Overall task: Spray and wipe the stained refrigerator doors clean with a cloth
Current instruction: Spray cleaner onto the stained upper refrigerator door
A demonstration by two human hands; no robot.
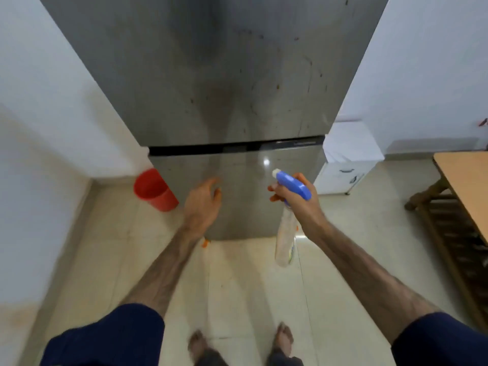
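- The tall grey steel refrigerator (224, 83) stands straight ahead of both hands, its long axis upright; dark specks and streaks mark the upper door (264, 75), above the black gap (211, 149).
- The right hand (295, 199) grips the clear spray bottle with the blue trigger head (291, 184), nozzle towards the lower door (237, 196), just beside it.
- The left hand (202, 202) is loose, fingers relaxed, close to the lower door; contact cannot be told.
- Orange shows at the left fingertips and below the wrist, perhaps the cloth; blur makes it uncertain.
- The stains lie higher than the nozzle, so the spray likely needs raising.
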